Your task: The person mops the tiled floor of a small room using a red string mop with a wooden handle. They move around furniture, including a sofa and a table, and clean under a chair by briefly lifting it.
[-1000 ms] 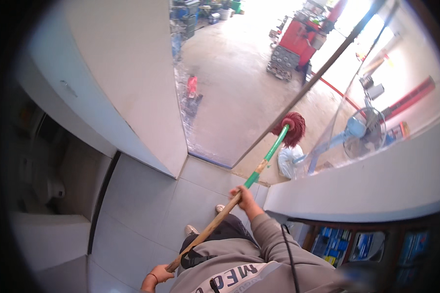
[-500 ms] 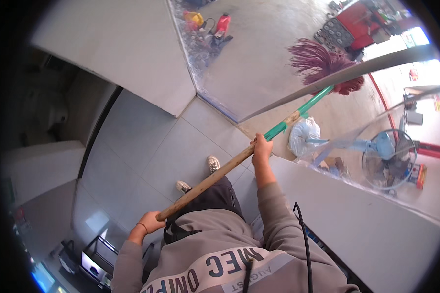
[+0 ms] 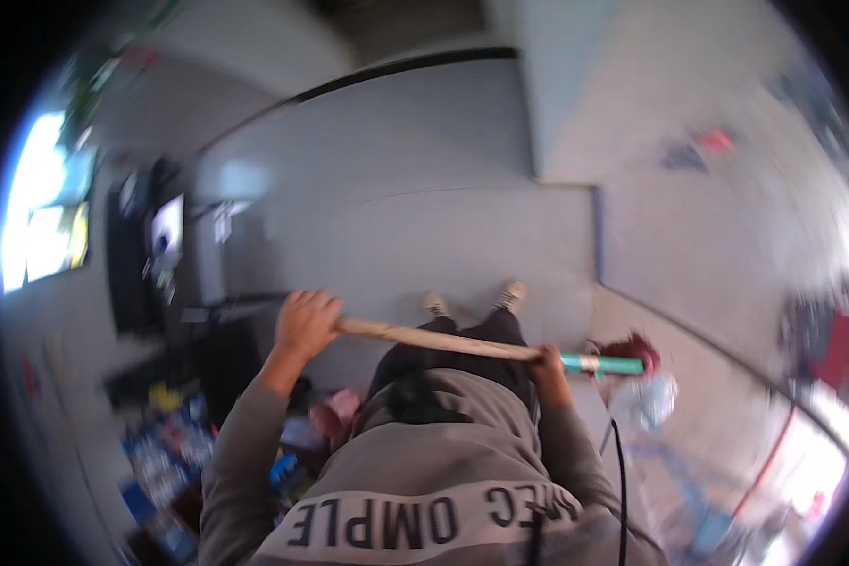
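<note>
A mop lies across the front of my body, nearly level, its right end slightly lower. My left hand is closed around the bare wooden end of the handle. My right hand grips the handle farther along, beside the green wrapped section. Past that hand, the dark red mop head hangs at the right end, partly hidden behind the green section. My shoes stand on the grey tiles beyond the handle.
A pale plastic bag is near the mop head. Blurred blue parts of a fan show at lower right. A black cable hangs by my right arm. At left is a lit screen; bright packages are stacked below it.
My view has swung left. The mop has gone from a steep slant to nearly level, its head lower and closer to me. Both hands still hold the handle.
</note>
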A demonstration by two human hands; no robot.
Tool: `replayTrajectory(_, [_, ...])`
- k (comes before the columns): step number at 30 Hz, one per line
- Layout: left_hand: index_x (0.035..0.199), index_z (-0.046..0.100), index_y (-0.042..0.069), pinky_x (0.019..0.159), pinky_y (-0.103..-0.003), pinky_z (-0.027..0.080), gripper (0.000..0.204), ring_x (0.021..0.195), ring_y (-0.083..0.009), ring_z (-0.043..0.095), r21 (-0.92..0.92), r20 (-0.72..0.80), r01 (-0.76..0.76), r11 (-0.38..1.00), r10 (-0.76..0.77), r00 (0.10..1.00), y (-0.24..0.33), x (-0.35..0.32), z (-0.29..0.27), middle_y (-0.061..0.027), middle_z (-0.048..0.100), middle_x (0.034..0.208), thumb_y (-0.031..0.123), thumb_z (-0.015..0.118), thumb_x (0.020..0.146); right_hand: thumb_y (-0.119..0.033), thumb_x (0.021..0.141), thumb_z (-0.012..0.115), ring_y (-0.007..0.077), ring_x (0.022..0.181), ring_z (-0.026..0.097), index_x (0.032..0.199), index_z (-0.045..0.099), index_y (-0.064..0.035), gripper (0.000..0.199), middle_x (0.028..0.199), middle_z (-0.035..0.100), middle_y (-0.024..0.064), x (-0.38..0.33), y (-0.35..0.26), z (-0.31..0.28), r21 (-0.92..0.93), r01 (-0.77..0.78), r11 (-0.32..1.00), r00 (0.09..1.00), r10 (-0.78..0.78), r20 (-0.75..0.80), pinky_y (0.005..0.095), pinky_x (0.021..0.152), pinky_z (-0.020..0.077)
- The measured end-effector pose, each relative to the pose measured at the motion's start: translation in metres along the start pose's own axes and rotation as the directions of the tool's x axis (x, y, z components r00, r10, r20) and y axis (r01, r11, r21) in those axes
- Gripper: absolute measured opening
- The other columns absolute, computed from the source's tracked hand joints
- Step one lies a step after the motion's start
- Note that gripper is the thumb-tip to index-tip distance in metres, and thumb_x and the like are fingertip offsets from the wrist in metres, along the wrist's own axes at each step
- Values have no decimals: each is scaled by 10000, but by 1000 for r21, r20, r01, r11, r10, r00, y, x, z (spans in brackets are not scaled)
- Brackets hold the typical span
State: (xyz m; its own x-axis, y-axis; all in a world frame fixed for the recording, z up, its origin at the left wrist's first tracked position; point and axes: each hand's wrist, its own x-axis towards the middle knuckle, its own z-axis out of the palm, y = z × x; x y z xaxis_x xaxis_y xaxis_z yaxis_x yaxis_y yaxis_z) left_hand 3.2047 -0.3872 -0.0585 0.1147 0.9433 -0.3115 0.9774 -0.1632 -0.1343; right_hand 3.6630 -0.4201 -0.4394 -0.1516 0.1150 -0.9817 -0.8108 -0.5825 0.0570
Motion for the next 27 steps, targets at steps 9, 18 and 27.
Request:
replayTrajectory(9, [805, 587, 146, 764, -339, 398, 126, 813, -180, 539, 4, -265, -49, 999, 48, 963, -39, -52, 16, -7, 520, 798, 239, 653, 752, -223, 878, 496, 206, 830, 574, 942, 535, -79, 162, 885, 556, 55, -4, 5, -26, -385, 200, 901, 976, -149, 157, 356, 785, 498])
replayTrajectory(18, [793, 576, 145, 936, -389, 406, 87, 827, -168, 525, 7, -627, -31, 1000, 28, 779, -108, -74, 74, 6, 524, 817, 204, 636, 774, -223, 923, 579, 112, 615, 444, 836, 573, -54, 191, 704, 461, -25, -84, 55, 30, -798, 601, 43, 776, -266, 571, 250, 557, 386])
replayTrajectory(27, [818, 582, 153, 1050, -469, 371, 119, 1093, -200, 462, -117, -753, 212, 970, -226, 618, -270, -136, 66, 0, 516, 905, 183, 671, 746, -166, 790, 569, 281, 962, 599, 1118, 537, 83, 412, 1040, 608, 195, -191, 240, 200, -605, 407, -685, 772, -97, 629, 359, 847, 468])
